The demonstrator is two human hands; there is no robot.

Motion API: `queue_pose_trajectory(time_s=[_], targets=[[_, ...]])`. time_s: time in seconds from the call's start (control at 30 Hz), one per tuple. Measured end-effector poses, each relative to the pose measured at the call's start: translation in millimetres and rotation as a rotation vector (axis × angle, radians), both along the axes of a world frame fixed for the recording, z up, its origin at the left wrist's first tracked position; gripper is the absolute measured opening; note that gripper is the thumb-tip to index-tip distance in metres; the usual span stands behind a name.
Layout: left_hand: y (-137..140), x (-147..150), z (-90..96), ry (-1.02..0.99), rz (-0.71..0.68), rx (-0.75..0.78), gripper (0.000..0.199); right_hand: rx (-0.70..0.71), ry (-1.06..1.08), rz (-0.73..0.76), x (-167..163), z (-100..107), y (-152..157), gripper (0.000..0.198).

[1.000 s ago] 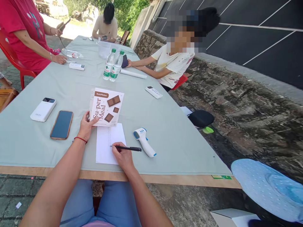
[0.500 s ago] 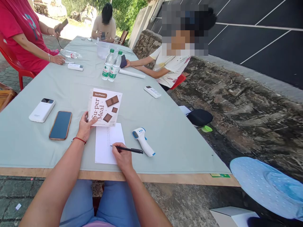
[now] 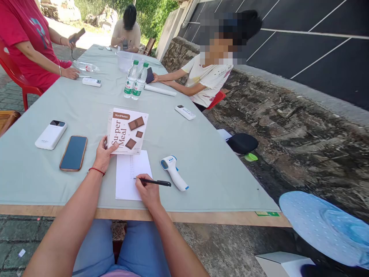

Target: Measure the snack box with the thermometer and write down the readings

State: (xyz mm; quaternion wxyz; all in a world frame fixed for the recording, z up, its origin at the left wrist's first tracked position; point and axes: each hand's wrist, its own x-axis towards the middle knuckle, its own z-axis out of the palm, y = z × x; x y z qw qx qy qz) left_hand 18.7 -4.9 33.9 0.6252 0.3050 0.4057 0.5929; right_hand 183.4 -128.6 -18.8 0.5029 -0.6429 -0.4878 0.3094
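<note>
My left hand (image 3: 105,153) grips the lower left corner of a white and brown "Super Meal" box (image 3: 128,131), thumb on its front. The box stands tilted over the top edge of a sheet of white paper (image 3: 125,188). Small handwriting runs down the paper in a narrow column. In my right hand (image 3: 148,190) is a black pen (image 3: 157,182), its tip at the paper near the writing. Right of the paper lies a white and blue infrared thermometer (image 3: 174,173). A smartphone (image 3: 73,153) in a brown case lies left of my left hand.
A white power bank (image 3: 51,134) lies at the left. Two water bottles (image 3: 135,80) stand mid-table, before a clear plastic basin (image 3: 129,60). Another white power bank (image 3: 185,112) lies right. Three people sit around the table; a blue hat (image 3: 323,227) is at the lower right.
The pen has swung slightly, its back end now lower-left of where it was. My left hand and the box stay put. The person in red has shifted the held device a little.
</note>
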Motion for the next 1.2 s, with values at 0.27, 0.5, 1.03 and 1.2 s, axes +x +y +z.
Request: queue_pose_trajectory(time_s=[0.27, 0.5, 1.03, 1.2], targets=[[0, 0, 0.6, -0.001, -0.003, -0.01, 0.081, 0.009, 0.011, -0.017, 0, 1, 0, 0.022], [1, 0, -0.3, -0.008, -0.003, -0.014, 0.079, -0.026, 0.007, -0.047, 0, 1, 0, 0.024], [1, -1, -1.0, -0.011, 0.008, -0.017, 0.081, -0.026, 0.088, -0.098, 10, 14, -3, 0.035], [1, -2, -2.9, -0.015, -0.004, 0.008, 0.078, -0.137, -0.069, -0.051, 30, 21, -4, 0.04]])
